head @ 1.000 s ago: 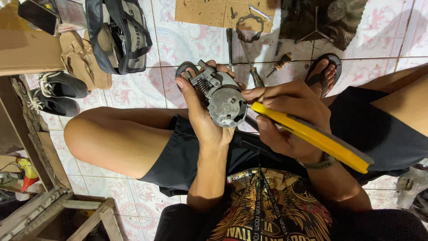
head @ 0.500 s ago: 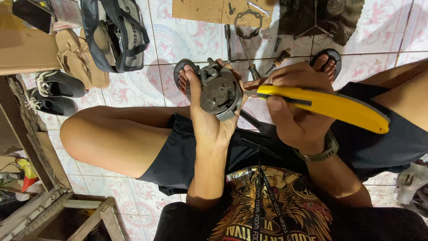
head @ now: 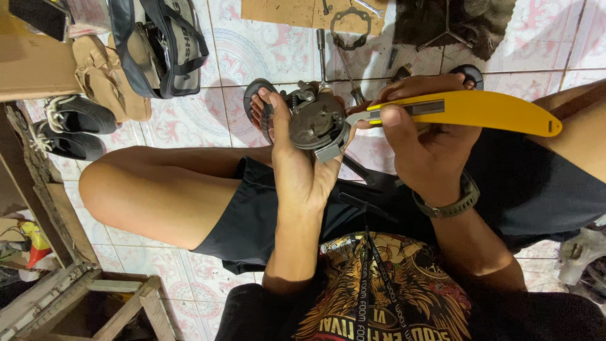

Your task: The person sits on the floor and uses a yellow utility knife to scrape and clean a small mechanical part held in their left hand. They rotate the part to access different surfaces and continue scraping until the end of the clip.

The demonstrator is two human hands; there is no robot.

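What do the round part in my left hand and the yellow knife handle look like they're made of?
Round part: probably cast metal, going by its dull, grimy grey face, spring and fittings. Knife handle: looks like smooth moulded plastic, uniformly yellow with a slight sheen, though painted metal is possible.

Knife [head: 467, 108] right of metal part [head: 315, 120], touching

The person wears a black T-shirt [head: 379, 297] with a golden and orange print on the chest; black shorts [head: 265, 215] cover the upper legs; the arms and legs are bare; an olive-green wristwatch [head: 451, 203] sits on the right wrist; dark sandals [head: 259, 95] are on the feet.
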